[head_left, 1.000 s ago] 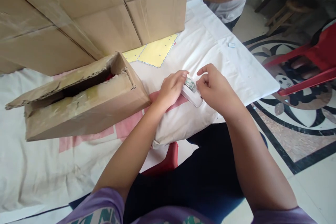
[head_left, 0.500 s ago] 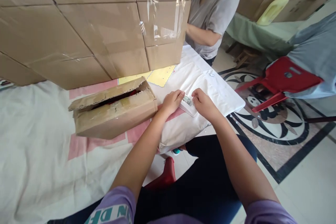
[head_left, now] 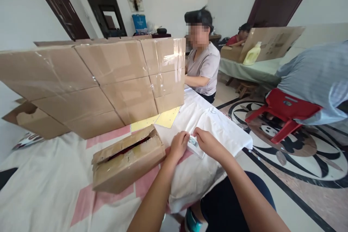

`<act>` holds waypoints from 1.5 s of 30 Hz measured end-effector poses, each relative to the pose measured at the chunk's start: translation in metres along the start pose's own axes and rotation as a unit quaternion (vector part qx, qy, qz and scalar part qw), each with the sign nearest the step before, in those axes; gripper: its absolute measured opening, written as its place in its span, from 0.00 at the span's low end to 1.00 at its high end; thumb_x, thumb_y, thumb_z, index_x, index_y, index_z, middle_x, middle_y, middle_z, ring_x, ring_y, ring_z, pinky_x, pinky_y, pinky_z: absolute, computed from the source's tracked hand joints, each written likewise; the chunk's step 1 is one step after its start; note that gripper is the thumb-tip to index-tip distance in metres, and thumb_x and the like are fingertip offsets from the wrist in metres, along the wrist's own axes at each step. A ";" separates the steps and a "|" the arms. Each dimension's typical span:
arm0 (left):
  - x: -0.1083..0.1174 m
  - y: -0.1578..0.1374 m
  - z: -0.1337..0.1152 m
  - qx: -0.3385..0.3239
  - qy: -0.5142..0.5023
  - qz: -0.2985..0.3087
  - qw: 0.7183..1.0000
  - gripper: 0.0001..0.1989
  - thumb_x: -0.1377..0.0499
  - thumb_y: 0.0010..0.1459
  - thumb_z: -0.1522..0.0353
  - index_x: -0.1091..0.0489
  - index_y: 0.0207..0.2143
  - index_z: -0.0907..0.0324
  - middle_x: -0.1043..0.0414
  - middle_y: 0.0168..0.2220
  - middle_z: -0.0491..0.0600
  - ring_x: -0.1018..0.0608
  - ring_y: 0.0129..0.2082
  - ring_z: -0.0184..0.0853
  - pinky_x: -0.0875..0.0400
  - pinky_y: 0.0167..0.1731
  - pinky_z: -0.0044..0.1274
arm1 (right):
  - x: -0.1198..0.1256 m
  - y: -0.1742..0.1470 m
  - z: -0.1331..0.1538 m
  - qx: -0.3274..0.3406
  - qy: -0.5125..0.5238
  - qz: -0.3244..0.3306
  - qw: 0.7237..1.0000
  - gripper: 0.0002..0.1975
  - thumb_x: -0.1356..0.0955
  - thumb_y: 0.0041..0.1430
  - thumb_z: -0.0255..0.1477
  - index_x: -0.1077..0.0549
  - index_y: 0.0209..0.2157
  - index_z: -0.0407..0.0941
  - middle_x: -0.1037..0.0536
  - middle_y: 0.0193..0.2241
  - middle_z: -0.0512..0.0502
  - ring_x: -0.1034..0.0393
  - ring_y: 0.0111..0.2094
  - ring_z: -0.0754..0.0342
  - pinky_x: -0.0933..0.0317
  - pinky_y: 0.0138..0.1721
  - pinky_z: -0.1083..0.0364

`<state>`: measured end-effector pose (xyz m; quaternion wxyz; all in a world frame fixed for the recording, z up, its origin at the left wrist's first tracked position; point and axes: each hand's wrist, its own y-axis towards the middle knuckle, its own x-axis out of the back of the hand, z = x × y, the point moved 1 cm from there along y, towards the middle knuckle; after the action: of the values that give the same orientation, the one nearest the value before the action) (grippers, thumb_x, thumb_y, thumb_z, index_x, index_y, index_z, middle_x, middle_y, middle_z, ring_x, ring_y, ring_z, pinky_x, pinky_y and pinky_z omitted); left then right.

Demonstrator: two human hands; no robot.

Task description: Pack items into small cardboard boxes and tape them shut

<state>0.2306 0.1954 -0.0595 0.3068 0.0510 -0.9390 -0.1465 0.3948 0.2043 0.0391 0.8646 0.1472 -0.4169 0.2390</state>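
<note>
A small white box-like item [head_left: 196, 149] with a pale greenish patch on top lies at the table corner between my hands. My left hand [head_left: 178, 146] is closed at its left edge, thumb and fingers pressed together on it. On the other side, my right hand [head_left: 207, 143] is closed in a pinch just over the item's far right edge. Whatever its fingertips hold is too small to make out. Left of my hands stands a worn cardboard box [head_left: 130, 166] with its flap slightly raised and something red inside.
A tall taped cardboard partition [head_left: 119, 87] stands behind the box. A person [head_left: 202, 65] sits across the table's far side. On the right are a red plastic chair [head_left: 293, 105] with someone seated and a yellow bottle [head_left: 252, 54] on another table. The cloth-covered table [head_left: 231, 134] ends at my right.
My head view has tilted up, showing more of the room, so everything sits lower in the picture. My right hand has moved closer to my left hand, over the white item.
</note>
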 end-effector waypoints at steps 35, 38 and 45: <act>-0.015 -0.029 -0.058 -0.203 0.213 -0.176 0.939 0.06 0.42 0.66 0.69 0.25 0.36 0.55 0.26 0.29 0.46 0.25 0.32 0.37 0.37 0.34 0.30 | 0.004 -0.030 -0.030 -0.093 0.198 -0.136 0.966 0.05 0.36 0.59 0.30 0.33 0.29 0.46 0.23 0.27 0.49 0.30 0.25 0.55 0.42 0.28 0.57; -0.018 -0.030 -0.060 -0.196 0.194 -0.184 0.944 0.08 0.41 0.66 0.68 0.26 0.33 0.55 0.26 0.28 0.46 0.25 0.31 0.36 0.38 0.34 0.29 | 0.018 -0.033 -0.035 -0.095 0.160 -0.168 0.968 0.08 0.36 0.58 0.31 0.32 0.26 0.45 0.24 0.27 0.47 0.31 0.28 0.54 0.42 0.31 0.56; -0.019 -0.033 -0.065 -0.179 0.200 -0.170 0.948 0.13 0.44 0.69 0.63 0.25 0.31 0.55 0.25 0.28 0.47 0.25 0.31 0.36 0.38 0.34 0.30 | 0.020 -0.031 -0.033 -0.186 0.306 0.066 0.931 0.22 0.39 0.66 0.38 0.27 0.22 0.41 0.27 0.19 0.47 0.46 0.16 0.61 0.53 0.20 0.58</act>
<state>0.2844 0.1516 -0.0302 0.4630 0.1822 -0.7942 -0.3489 0.4436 0.1987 0.0327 0.9443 -0.1241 -0.1779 0.2473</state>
